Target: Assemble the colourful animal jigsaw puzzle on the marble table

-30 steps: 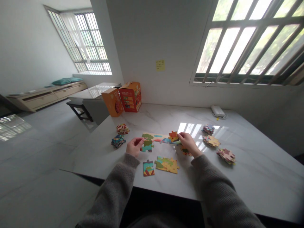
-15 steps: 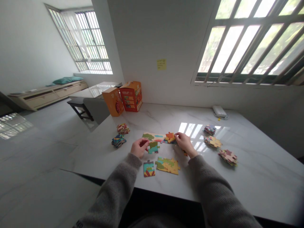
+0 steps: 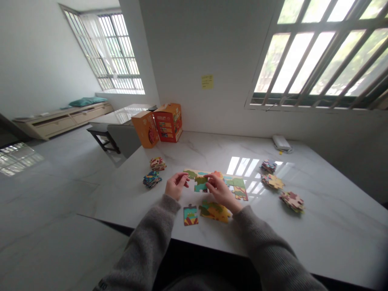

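My right hand pinches a green and teal puzzle piece at its right edge, just above the table. To the left of that piece is my left hand, its thumb and fingertips close together; whether anything is between them is too small to tell. Behind both hands lies a partly joined puzzle, its middle partly covered by my right hand and the held piece. Nearer the front edge rest a teal and red piece and a yellow and green joined section.
Two piece stacks, one red and cream and one blue, sit at the left. Three more stacks are at the right. Orange boxes stand at the back left, and a white device lies at the back right.
The green and teal piece has passed from my left hand to my right and shifted slightly right. My right hand has moved left and released the orange piece, uncovering the puzzle's right part.
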